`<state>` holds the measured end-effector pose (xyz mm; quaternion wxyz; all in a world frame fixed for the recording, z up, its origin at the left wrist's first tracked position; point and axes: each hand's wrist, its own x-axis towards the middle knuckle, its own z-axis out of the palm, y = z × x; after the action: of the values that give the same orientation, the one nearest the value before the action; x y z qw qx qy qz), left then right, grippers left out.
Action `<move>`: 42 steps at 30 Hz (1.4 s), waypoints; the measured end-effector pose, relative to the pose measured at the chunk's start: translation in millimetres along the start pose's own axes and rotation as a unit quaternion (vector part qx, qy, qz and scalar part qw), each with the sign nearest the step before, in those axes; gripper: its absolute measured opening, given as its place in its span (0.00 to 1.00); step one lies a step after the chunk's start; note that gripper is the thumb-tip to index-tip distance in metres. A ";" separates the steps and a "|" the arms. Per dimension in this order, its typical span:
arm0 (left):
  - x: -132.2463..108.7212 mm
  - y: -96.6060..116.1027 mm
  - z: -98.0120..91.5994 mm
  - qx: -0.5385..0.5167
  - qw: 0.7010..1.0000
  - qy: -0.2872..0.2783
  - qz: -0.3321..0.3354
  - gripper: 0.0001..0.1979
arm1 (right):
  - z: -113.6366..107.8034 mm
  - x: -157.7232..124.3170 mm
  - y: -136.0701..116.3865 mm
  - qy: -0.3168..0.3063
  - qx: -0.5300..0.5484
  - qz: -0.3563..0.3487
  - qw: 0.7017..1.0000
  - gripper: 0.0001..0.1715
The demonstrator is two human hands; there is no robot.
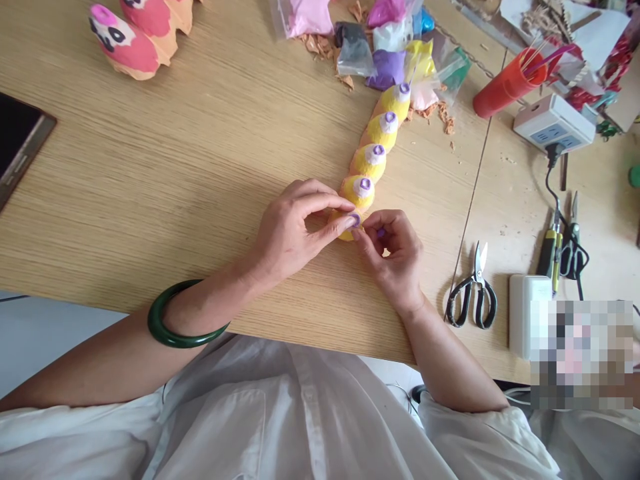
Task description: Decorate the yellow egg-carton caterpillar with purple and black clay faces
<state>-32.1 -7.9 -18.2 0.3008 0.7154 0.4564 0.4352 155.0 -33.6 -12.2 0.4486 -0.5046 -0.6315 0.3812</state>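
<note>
A strip of yellow rounded bumps (369,162), seemingly a coated egg-carton strip, slants across the table. Each bump has a white patch with a small purple clay ring (379,151) on top. At its nearest end, my left hand (295,227) closes thumb and forefinger on the last bump, beside its purple ring (355,219). My right hand (393,257) pinches at the same ring from the other side. A bit of purple clay (381,233) shows within its curled fingers. Fingers partly cover this last bump.
Bags of coloured clay (390,67) lie beyond the strip. Red-pink painted carton pieces (133,47) are at the upper left, a dark device (23,143) at the left edge. Scissors (475,290), a power strip (555,127), a red cup (510,83) and a white box (527,313) stand right.
</note>
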 end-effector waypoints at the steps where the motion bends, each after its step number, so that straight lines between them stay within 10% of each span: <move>1: 0.1 0.2 -0.2 0.000 1.000 0.000 0.001 0.06 | 0.5 0.1 0.2 0.000 0.004 0.006 1.000 0.22; 42: 0.9 6.1 -2.6 -0.057 0.997 -0.020 -0.039 0.09 | 3.7 2.2 1.2 0.000 0.137 0.102 0.985 0.24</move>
<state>-31.9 -9.5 -11.6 0.3675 0.6873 0.4520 0.4338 151.7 -31.4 -14.1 0.4718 -0.5002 -0.5187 0.5081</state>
